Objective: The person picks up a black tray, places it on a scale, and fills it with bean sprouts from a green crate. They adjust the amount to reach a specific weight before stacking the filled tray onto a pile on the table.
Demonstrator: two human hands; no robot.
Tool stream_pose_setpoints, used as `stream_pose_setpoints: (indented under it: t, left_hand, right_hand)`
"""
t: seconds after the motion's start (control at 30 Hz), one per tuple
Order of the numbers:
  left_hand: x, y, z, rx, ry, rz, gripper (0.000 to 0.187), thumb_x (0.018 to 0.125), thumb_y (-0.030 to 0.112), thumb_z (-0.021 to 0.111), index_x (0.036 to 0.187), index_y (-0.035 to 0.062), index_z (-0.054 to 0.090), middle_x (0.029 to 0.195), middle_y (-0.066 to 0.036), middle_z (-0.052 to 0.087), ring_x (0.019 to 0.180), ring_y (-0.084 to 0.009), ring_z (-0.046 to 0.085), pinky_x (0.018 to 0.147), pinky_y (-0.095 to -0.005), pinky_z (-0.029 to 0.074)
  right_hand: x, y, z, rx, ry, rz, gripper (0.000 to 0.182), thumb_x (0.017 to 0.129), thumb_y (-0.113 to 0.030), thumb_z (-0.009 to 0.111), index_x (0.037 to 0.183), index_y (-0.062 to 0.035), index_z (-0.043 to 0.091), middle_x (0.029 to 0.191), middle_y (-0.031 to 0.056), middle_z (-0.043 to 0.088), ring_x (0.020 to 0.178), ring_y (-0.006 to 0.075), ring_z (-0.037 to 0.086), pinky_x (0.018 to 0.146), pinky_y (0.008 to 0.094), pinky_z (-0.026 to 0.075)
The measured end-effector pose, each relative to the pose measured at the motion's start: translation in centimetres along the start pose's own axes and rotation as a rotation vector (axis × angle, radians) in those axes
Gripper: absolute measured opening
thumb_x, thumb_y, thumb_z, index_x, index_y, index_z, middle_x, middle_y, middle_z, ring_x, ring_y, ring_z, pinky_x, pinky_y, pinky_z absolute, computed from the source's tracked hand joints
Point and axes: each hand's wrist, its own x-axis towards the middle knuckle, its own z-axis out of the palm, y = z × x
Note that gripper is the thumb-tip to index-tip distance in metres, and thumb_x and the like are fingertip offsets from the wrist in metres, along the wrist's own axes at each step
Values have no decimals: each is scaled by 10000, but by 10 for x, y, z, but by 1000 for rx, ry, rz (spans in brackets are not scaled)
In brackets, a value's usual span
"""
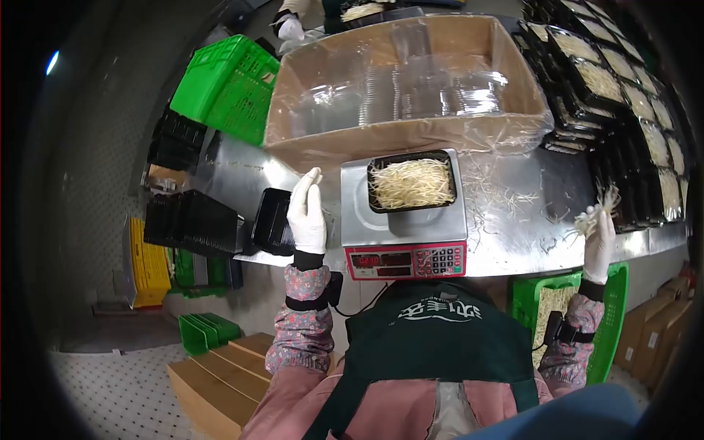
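Nearest in my view, a green crate sits under the surface's near right edge. Above it, the right hand grips a loose tuft of sprouts; strands could fall, I judge, since ends stick out. By the near edge, the left hand is empty, fingers straight and together, left of the scale. A brushing sleeve could upset its reading or the filled tray on it. Open room, strewn with strands, lies right. Beyond, a cardboard box blocks the far side; stacked trays crowd the right edge.
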Motion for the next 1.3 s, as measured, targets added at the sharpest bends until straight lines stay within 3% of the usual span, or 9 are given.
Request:
stream_pose_setpoints:
  t: [0.23, 0.3, 0.4, 0.5, 0.57, 0.73, 1.0, 1.17, 1.3]
  left_hand:
    - [-20, -19, -2, -205, -141, -146, 426, 1035, 202, 437, 1382, -45, 450, 1318, -189, 563, 1159, -211, 585, 1020, -309, 416]
    - [-20, -26, 6, -184, -173, -155, 478, 1045, 232, 418, 1425, -55, 379, 1356, -188, 527, 1202, -216, 554, 1053, -316, 393]
    - [-12, -38, 26, -284, -228, -165, 505, 1046, 222, 410, 1452, -64, 318, 1399, -190, 484, 1274, -214, 488, 1087, -311, 360]
    - [-10, -37, 47, -426, -235, -195, 448, 1023, 169, 464, 1398, -70, 415, 1396, -164, 499, 1278, -210, 484, 1092, -305, 354]
    - [-10, -38, 47, -377, -260, -162, 453, 1024, 180, 464, 1397, -73, 415, 1398, -167, 497, 1280, -213, 484, 1093, -310, 352]
    - [-4, -54, 19, -209, -265, -149, 479, 1029, 208, 444, 1407, -81, 389, 1398, -182, 495, 1295, -223, 473, 1097, -320, 342]
    - [37, -5, 20, 250, -273, 241, 488, 917, 133, 568, 1360, -43, 458, 1341, -229, 525, 1269, -348, 487, 1093, -389, 356]
    - [33, 15, 98, 640, -448, 697, 486, 920, 214, 566, 1346, -8, 486, 1369, -182, 510, 1307, -367, 429, 1112, -478, 298]
    - [4, -15, 115, 719, -718, 591, 550, 921, 343, 544, 1346, 1, 475, 1304, -177, 537, 1224, -354, 482, 1065, -486, 332]
  right_hand:
    - [47, -3, 197, -626, -371, -88, 195, 930, -163, 636, 1007, 10, 683, 795, -5, 648, 666, 56, 575, 588, 205, 448]
    - [56, 14, 237, -737, -600, -206, 215, 902, -168, 658, 1031, 2, 684, 817, 49, 680, 660, 114, 616, 601, 236, 472]
    - [47, 42, 302, -967, -789, -747, 203, 848, -199, 670, 968, -37, 692, 824, 142, 679, 730, 266, 653, 663, 359, 516]
    - [32, 93, 339, -1384, -1026, -774, 282, 852, -285, 635, 989, -40, 658, 879, 145, 657, 855, 299, 641, 743, 411, 520]
    - [19, 119, 343, -1341, -1031, -880, 387, 866, -320, 613, 1101, -13, 610, 980, 143, 638, 932, 287, 619, 791, 394, 510]
    - [39, 82, 316, -1108, -1108, -508, 589, 925, -331, 586, 1361, 44, 459, 1343, 255, 518, 1267, 359, 491, 1086, 389, 372]
    - [79, 18, 250, -877, -609, -259, 450, 904, -210, 643, 1297, -5, 570, 1210, 232, 628, 1135, 272, 618, 957, 340, 470]
    - [44, 54, 288, -1214, -784, -589, 575, 824, -265, 703, 1318, -24, 537, 1283, 234, 570, 1248, 345, 505, 1048, 395, 403]
    - [42, 77, 282, -1437, -828, -640, 465, 780, -270, 710, 1177, -40, 628, 1167, 211, 626, 1096, 330, 591, 931, 397, 474]
